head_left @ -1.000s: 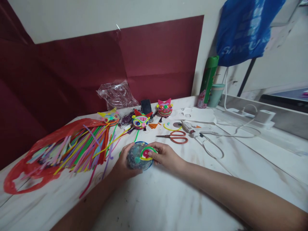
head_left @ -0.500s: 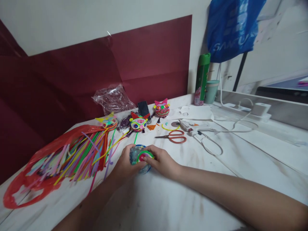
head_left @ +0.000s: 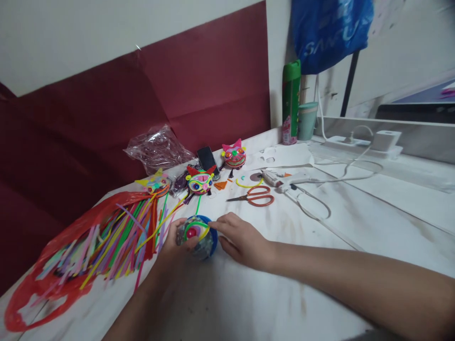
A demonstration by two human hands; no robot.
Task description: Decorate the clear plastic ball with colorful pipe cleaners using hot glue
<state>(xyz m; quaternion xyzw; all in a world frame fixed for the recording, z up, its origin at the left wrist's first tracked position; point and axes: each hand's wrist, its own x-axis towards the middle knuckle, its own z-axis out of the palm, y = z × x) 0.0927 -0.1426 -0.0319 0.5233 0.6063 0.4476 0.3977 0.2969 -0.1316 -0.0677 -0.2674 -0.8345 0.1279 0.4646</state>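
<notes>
A round, see-through craft piece point(head_left: 204, 246) with a blue rim is in front of me, tilted. On it is an eye-like patch of green, yellow and purple strips with a red bead point(head_left: 191, 233) at its middle. My left hand point(head_left: 174, 246) grips the piece from the left, its thumb lying below the bead. From the right, my right hand point(head_left: 243, 241) reaches its index finger to the green edge of the patch and the blue rim. Its thumb is apart from that finger, and no object shows in its grasp.
Several fuzzy craft stems point(head_left: 124, 237) lie on a red plastic bag point(head_left: 39, 308) at left. Behind are decorated animal heads point(head_left: 199, 183), a phone point(head_left: 208, 158) and clear wrap point(head_left: 156, 149). Orange-handled scissors point(head_left: 259, 196) and a corded glue gun point(head_left: 284, 178) lie right of centre.
My right hand has let go of the craft piece's patch, moving right with its index finger extended. The piece has tilted in my left hand, showing more of the blue rim.
</notes>
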